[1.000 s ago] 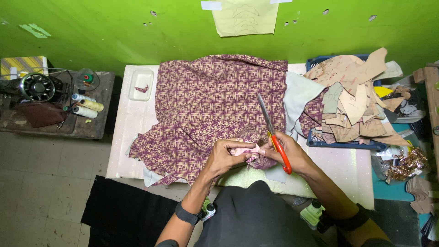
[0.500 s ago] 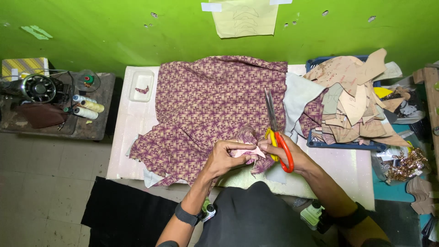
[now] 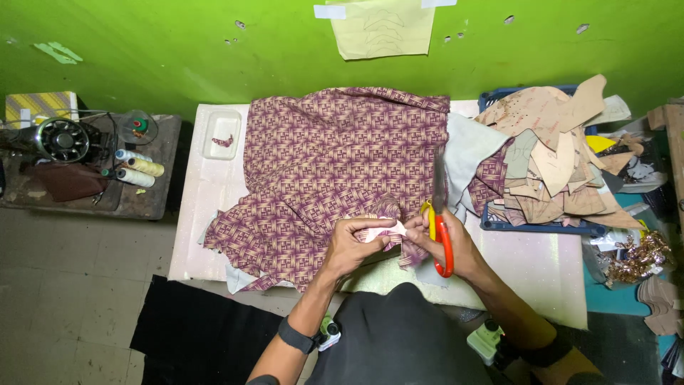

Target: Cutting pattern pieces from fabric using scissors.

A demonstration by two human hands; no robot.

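On table [image 3: 214, 207]: one scissors [image 3: 439, 214], two hands.

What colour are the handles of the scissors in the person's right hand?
Orange-red with some yellow, clearest in the head view: scissors held in the right hand.

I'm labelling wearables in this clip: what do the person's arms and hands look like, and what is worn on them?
Both forearms are bare, with no sleeves and no gloves. The left hand has a dark band around its wrist, with a small white-and-green device clipped at it. The right hand has a similar dark band on its wrist, beside a pale green-white device. No rings are discernible.
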